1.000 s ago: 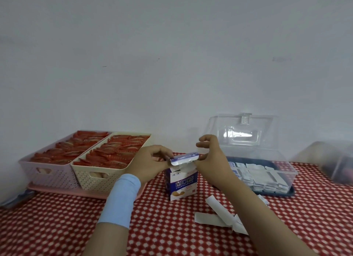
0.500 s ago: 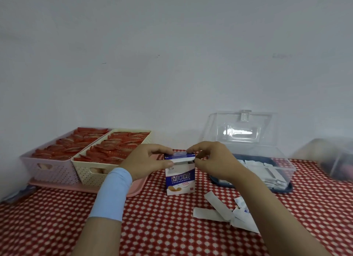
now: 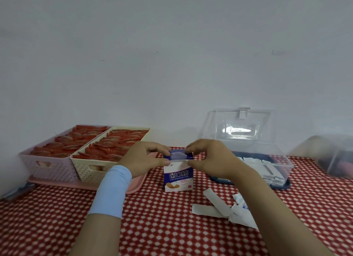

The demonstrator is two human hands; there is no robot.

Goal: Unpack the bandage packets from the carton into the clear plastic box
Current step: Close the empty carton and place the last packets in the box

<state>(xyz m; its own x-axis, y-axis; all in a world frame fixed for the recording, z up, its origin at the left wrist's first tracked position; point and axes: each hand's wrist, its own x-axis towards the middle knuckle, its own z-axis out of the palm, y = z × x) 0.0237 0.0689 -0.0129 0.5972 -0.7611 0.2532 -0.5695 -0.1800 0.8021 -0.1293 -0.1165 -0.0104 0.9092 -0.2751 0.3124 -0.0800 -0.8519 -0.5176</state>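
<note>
A small blue and white bandage carton (image 3: 178, 177) stands upright on the red checked tablecloth. My left hand (image 3: 145, 159) pinches the left end of its top flap, and my right hand (image 3: 209, 157) pinches the right end. The flap lies nearly flat over the carton's top. Behind my right hand sits the clear plastic box (image 3: 280, 161), lid raised, with several white bandage packets (image 3: 267, 169) inside. More white packets (image 3: 219, 210) lie loose on the cloth in front of the box, partly hidden by my right forearm.
A lilac basket (image 3: 47, 168) and a cream basket (image 3: 91, 169), both full of red packets, stand on a pink tray (image 3: 114, 188) at the left. A blurred clear container (image 3: 332, 156) sits at the far right edge. A wall rises close behind the table.
The carton's top flap, lifted a second ago, has come down onto the carton's top under both hands. The carton has stayed standing in place.
</note>
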